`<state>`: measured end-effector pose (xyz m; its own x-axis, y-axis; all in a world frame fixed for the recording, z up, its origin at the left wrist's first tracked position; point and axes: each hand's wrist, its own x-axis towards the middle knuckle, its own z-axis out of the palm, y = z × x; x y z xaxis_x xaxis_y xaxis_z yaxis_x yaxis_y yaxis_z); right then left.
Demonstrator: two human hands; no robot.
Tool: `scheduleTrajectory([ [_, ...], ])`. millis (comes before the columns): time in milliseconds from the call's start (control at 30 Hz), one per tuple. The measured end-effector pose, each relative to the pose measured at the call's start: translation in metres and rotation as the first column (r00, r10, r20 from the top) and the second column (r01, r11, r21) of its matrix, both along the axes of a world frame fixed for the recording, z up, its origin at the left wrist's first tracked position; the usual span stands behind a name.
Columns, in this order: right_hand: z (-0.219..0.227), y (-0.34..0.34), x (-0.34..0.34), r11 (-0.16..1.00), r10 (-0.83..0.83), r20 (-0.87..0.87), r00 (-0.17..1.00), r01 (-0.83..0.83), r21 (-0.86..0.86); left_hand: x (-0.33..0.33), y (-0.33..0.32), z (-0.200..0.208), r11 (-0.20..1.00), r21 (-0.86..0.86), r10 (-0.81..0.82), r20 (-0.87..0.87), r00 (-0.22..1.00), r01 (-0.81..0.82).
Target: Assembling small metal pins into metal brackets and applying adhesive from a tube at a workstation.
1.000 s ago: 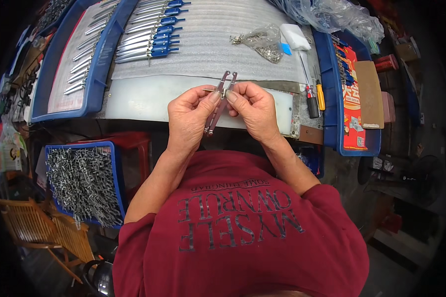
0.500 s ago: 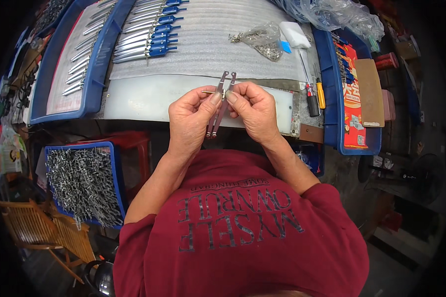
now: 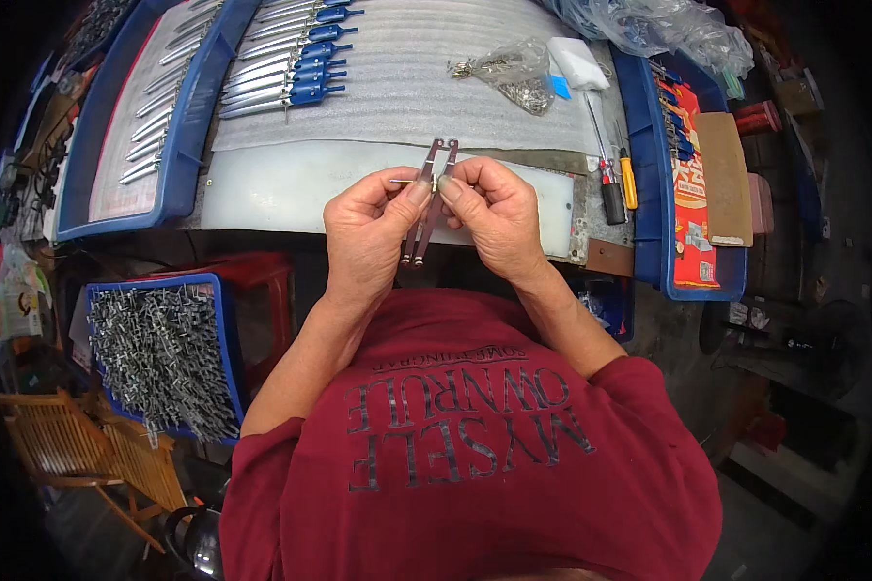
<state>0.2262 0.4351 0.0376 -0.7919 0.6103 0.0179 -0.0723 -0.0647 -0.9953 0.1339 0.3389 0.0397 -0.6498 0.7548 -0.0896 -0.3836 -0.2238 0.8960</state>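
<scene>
Pinched between thumb and fingers, a slim maroon metal bar [image 3: 432, 158] with rounded, holed ends is in my left hand [image 3: 360, 232]. My right hand [image 3: 502, 228] is closed on a similar maroon bar [image 3: 452, 155] beside it. The two bars stand side by side, a narrow gap between their far ends, and come close together at the near ends. A thin metal pin [image 3: 401, 181] sticks out leftward from my left fingertips. Between the thumbs is a small shiny part, mostly hidden. Both hands hover over the near edge of a white board [image 3: 262, 194].
Silver blade-shaped pieces with blue ends [image 3: 310, 94] lie on a grey foam mat [image 3: 407, 58]. Nearby are a bag of small metal parts [image 3: 528, 92] and a yellow screwdriver [image 3: 628, 184]. Blue trays [image 3: 179, 194] flank the bench; a blue crate of metal parts [image 3: 165, 358] stands lower left.
Both hands and the maroon bars have shifted very slightly to the left within the picture. The grip looks the same.
</scene>
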Motion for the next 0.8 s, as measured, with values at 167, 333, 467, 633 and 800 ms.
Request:
scheduleTrajectory([
  [167, -0.0017, -0.0018, 0.0002, 0.993, -0.028, 0.023, 0.999, 0.025, 0.119, 0.002, -0.0004, 0.0007, 1.0, 0.01, 0.019, 0.026, 0.999, -0.019],
  [333, 0.0007, -0.0039, -0.0006, 0.992, -0.064, 0.006, 0.998, 0.063, 0.107, 0.002, -0.0017, 0.0003, 1.0, 0.0, 0.023, 0.022, 1.0, -0.023],
  [467, 0.0024, -0.0044, 0.0, 0.986, -0.033, 0.001, 0.999, 0.032, 0.165, 0.0023, -0.0022, -0.0005, 1.0, 0.006, 0.023, 0.021, 1.0, -0.024],
  [633, 0.0024, -0.0053, 0.0002, 0.989, -0.024, 0.023, 0.999, 0.021, 0.146, 0.0019, -0.0026, -0.0011, 1.0, 0.005, 0.02, 0.035, 0.999, -0.021],
  [800, 0.0013, -0.0039, 0.0011, 0.99, -0.025, 0.02, 0.999, 0.022, 0.142, -0.003, -0.0042, 0.0003, 0.998, -0.028, -0.051, 0.039, 0.998, 0.052],
])
